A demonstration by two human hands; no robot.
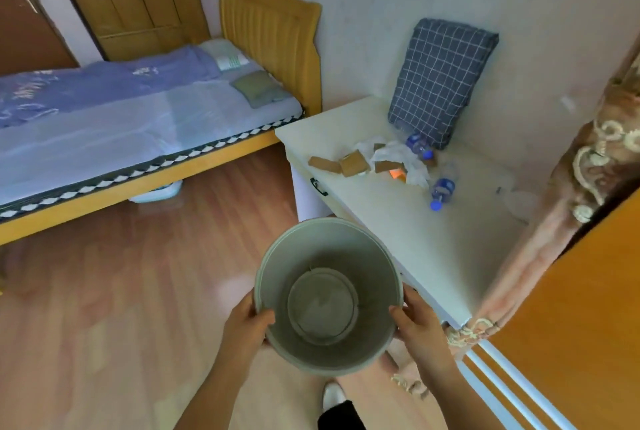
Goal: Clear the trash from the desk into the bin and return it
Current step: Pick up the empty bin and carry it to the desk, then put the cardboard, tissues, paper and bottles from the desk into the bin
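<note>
I hold a round grey-green bin above the floor, beside the desk's near-left edge; its inside looks empty. My left hand grips the rim on the left and my right hand grips it on the right. On the cream desk lies the trash: brown cardboard pieces, crumpled white tissue, a small orange item and two plastic bottles with blue caps, one by the cushion, one nearer me.
A blue checked cushion leans on the wall at the desk's back. A bed with a wooden frame stands to the left across the wooden floor. A patterned curtain and an orange panel close off the right side.
</note>
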